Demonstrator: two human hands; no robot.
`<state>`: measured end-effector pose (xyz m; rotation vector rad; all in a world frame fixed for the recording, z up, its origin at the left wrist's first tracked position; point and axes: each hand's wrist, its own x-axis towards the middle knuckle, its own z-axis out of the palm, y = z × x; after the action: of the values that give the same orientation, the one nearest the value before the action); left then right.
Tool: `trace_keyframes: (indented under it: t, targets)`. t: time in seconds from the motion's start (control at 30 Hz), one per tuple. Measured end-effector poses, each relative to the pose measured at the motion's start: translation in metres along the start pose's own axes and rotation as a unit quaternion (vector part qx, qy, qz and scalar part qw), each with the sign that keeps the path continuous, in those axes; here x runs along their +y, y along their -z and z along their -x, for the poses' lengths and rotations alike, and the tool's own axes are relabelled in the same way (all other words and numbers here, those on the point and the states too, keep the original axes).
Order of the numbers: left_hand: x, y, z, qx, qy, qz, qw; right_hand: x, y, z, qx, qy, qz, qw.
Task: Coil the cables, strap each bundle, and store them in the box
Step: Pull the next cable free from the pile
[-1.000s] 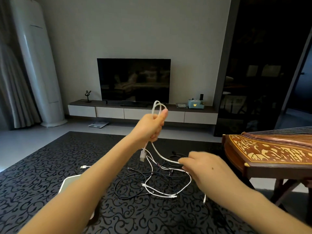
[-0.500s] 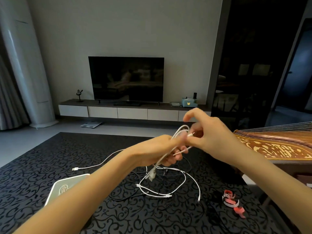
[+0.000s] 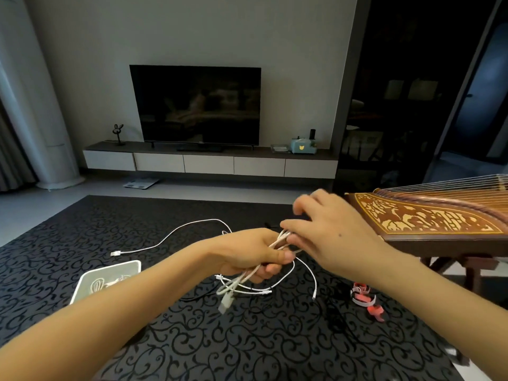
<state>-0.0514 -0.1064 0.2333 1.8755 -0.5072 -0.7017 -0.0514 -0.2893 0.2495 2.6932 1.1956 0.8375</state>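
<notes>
One black patterned rug (image 3: pixel 82 237) lies under everything. Above it, the left hand (image 3: pixel 247 253) has its fingers curled tight around a white cable (image 3: pixel 280 239) coiled into loops, and the plug (image 3: pixel 225 305) dangles below. The right hand (image 3: pixel 330 232) meets the top of the coil. Its upper fingers are spread and blurred, and I cannot tell whether it pinches the cable. The white box (image 3: pixel 115 268) sits to the left, its pale contents unclear. More loose cables (image 3: pixel 170 235) trail across the rug, with pink straps (image 3: pixel 364 298) to the right.
</notes>
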Motion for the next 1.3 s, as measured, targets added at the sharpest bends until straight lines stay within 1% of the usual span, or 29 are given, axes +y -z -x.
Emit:
trace_keyframes:
  t: [0.03,0.1,0.2,0.3,0.37,0.43,0.53,0.57,0.6,0.67,0.73,0.83,0.9,0.93,0.97,1.0,1.03,1.07,1.1,1.13,1.17,1.2,1.23,1.27,1.3]
  targets:
    - [-0.004,0.0,0.0,-0.002,0.008,0.013,1.0,-0.002,-0.006,0.007,-0.02,0.012,-0.041,0.999]
    - [-0.007,0.003,-0.001,-0.003,0.013,0.002,1.0,-0.006,-0.015,0.017,-0.063,0.005,-0.136,0.989]
    - [-0.009,0.003,0.0,-0.023,0.007,-0.027,0.999,-0.007,-0.03,0.027,-0.082,0.005,-0.182,0.98]
    - [-0.019,0.003,-0.001,-0.077,-0.004,-0.017,0.997,-0.01,-0.043,0.035,-0.096,0.018,-0.222,0.97]
    - [-0.029,0.0,-0.003,-0.106,-0.007,-0.012,0.994,-0.012,-0.053,0.042,-0.101,0.027,-0.215,0.971]
    - [-0.036,-0.007,-0.007,-0.11,-0.014,-0.005,0.994,-0.014,-0.063,0.045,-0.088,0.026,-0.181,0.979]
    - [-0.043,-0.016,-0.013,-0.07,-0.013,-0.019,0.997,-0.013,-0.077,0.048,-0.022,0.049,-0.052,0.997]
    - [-0.047,-0.018,-0.015,-0.06,-0.012,-0.031,0.998,-0.013,-0.082,0.049,-0.016,0.052,-0.027,0.998]
    - [-0.052,-0.021,-0.018,-0.054,-0.01,-0.045,0.997,-0.014,-0.087,0.052,-0.014,0.054,-0.014,0.998]
    - [-0.063,-0.026,-0.024,-0.036,-0.008,-0.09,0.995,-0.018,-0.096,0.06,0.0,0.056,-0.024,0.998]
    - [-0.072,-0.028,-0.031,-0.036,-0.003,-0.159,0.987,-0.021,-0.11,0.071,0.012,0.049,-0.04,0.998]
    - [-0.084,-0.032,-0.038,-0.067,0.011,-0.241,0.968,-0.03,-0.137,0.09,-0.015,0.014,-0.061,0.998]
    - [-0.095,-0.043,-0.043,-0.061,0.029,-0.245,0.967,-0.038,-0.149,0.101,-0.03,-0.025,-0.08,0.996]
    - [-0.102,-0.05,-0.046,-0.044,0.035,-0.27,0.961,-0.041,-0.153,0.106,-0.044,-0.061,-0.1,0.992]
    - [-0.11,-0.057,-0.05,-0.018,0.036,-0.325,0.945,-0.043,-0.156,0.11,-0.079,-0.108,-0.151,0.979]
    - [-0.119,-0.064,-0.055,0.013,0.034,-0.383,0.923,-0.044,-0.159,0.115,-0.109,-0.158,-0.214,0.958]
    - [-0.13,-0.068,-0.059,0.047,0.03,-0.409,0.911,-0.042,-0.163,0.121,-0.134,-0.22,-0.28,0.925]
    - [-0.139,-0.07,-0.063,0.08,0.025,-0.392,0.916,-0.038,-0.17,0.129,-0.142,-0.274,-0.32,0.896]
    - [-0.146,-0.069,-0.068,0.116,0.021,-0.341,0.933,-0.032,-0.178,0.138,-0.134,-0.326,-0.318,0.88]
    - [-0.152,-0.064,-0.072,0.157,0.019,-0.268,0.95,-0.024,-0.186,0.147,-0.126,-0.383,-0.291,0.867]
    - [-0.157,-0.058,-0.076,0.198,0.02,-0.178,0.964,-0.017,-0.194,0.156,-0.122,-0.431,-0.238,0.862]
    - [-0.16,-0.053,-0.082,0.231,0.026,-0.081,0.969,-0.01,-0.2,0.163,-0.125,-0.476,-0.182,0.851]
    - [-0.162,-0.047,-0.087,0.248,0.036,0.006,0.968,-0.003,-0.207,0.168,-0.128,-0.51,-0.146,0.838]
    - [-0.162,-0.043,-0.092,0.254,0.046,0.067,0.964,0.002,-0.212,0.17,-0.134,-0.533,-0.128,0.825]
    - [-0.161,-0.041,-0.098,0.261,0.053,0.103,0.958,0.007,-0.216,0.171,-0.145,-0.548,-0.128,0.814]
